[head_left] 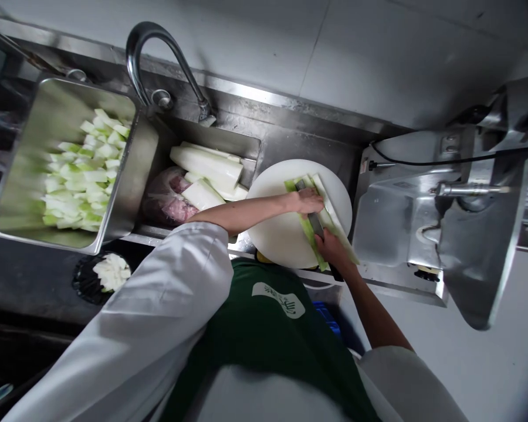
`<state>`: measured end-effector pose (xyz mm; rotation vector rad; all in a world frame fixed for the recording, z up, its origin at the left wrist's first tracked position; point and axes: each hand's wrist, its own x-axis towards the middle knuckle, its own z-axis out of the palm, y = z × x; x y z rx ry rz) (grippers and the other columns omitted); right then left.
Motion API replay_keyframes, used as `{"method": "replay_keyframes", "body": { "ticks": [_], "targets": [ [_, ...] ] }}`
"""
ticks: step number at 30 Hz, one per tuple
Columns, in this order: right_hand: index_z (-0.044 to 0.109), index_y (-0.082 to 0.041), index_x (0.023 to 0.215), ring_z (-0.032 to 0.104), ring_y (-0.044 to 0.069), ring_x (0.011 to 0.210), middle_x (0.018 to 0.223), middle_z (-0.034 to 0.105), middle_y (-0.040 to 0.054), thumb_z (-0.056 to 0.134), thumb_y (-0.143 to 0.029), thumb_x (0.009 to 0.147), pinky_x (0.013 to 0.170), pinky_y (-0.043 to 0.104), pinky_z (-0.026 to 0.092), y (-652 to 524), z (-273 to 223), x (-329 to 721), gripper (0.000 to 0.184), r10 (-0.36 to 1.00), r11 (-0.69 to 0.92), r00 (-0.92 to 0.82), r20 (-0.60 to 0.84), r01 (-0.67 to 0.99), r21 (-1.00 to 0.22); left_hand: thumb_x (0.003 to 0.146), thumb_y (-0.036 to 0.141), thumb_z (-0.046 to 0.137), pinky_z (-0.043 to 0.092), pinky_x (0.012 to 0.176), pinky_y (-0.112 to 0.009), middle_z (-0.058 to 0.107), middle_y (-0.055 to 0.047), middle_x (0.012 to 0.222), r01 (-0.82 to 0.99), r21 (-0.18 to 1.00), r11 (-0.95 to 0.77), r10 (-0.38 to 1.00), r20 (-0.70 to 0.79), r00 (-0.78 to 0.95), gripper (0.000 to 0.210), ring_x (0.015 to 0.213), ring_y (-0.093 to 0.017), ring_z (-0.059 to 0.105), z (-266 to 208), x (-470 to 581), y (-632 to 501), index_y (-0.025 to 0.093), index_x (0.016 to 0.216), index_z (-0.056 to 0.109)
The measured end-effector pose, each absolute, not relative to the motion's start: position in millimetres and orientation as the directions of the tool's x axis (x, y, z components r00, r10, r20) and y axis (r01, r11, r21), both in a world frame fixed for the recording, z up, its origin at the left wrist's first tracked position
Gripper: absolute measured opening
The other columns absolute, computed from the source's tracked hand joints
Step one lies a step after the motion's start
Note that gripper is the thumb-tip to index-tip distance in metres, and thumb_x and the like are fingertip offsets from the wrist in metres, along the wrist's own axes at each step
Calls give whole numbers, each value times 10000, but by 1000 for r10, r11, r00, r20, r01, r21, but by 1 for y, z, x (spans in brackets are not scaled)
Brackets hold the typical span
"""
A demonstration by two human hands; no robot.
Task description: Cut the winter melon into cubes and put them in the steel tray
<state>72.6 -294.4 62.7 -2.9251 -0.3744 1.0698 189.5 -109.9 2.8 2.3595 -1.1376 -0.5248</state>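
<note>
On the round white cutting board (275,234) lie long pale-green gourd strips (330,205), side by side and slanting. My right hand (332,247) is closed round a kitchen knife (315,223), whose blade lies along the strips between my two hands; its dark handle end shows below my palm. My left hand (308,200) rests on the strips by the far part of the blade, its fingers curled down and gripping the gourd. The fingertips of this hand are partly hidden.
Left of the board, a sink holds large peeled gourd pieces (209,166) and a plastic bag of pinkish meat (169,199). A deep steel pan (138,170) contains gourd chunks (81,181). A tap (147,35) arches behind. Close on the right stands a metal slicing machine (470,234).
</note>
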Motion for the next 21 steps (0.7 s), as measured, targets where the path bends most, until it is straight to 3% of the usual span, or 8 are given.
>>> {"method": "replay_keyframes", "body": {
  "ticks": [4,8,14,17,21],
  "targets": [
    [548,-111,1188,657,265,1005,1040,699,140,403,-317,1057,789,299,396,-287,78,75,285,216,-969,721,-659,242,-53,683,101,846,403,1048,-433,651,-22,680,-580,679,-450,-750,65,659,284,898,-256,621,-11,187,-102,241,556,633],
    [541,-123,1182,677,264,959,986,703,131,411,-279,1049,755,299,387,-278,99,71,242,243,-960,715,-655,273,-58,767,194,815,377,1059,-455,648,-25,659,-630,682,-371,-712,226,664,235,893,-256,619,-18,182,-87,254,593,670],
    [534,-136,1148,688,262,915,947,700,128,395,-220,1042,721,306,378,-294,127,49,194,213,-955,671,-710,298,-5,750,327,845,372,1085,-446,730,-47,898,-586,679,-442,-774,40,631,133,1180,-288,575,-10,180,-78,278,711,728],
    [521,-138,1152,691,265,874,916,695,128,374,-231,1055,693,313,368,-315,142,25,200,174,-959,636,-752,284,19,700,335,884,369,1102,-424,742,-34,985,-581,705,-406,-767,82,636,153,1206,-279,574,-5,176,-70,305,788,762],
    [494,-153,1159,693,239,787,863,690,103,355,-226,1061,615,295,323,-342,164,-10,185,79,-974,583,-808,217,62,650,300,915,360,1125,-430,726,-23,1145,-604,714,-355,-794,111,598,354,1226,-283,581,-4,171,-56,346,975,782]
  ]
}}
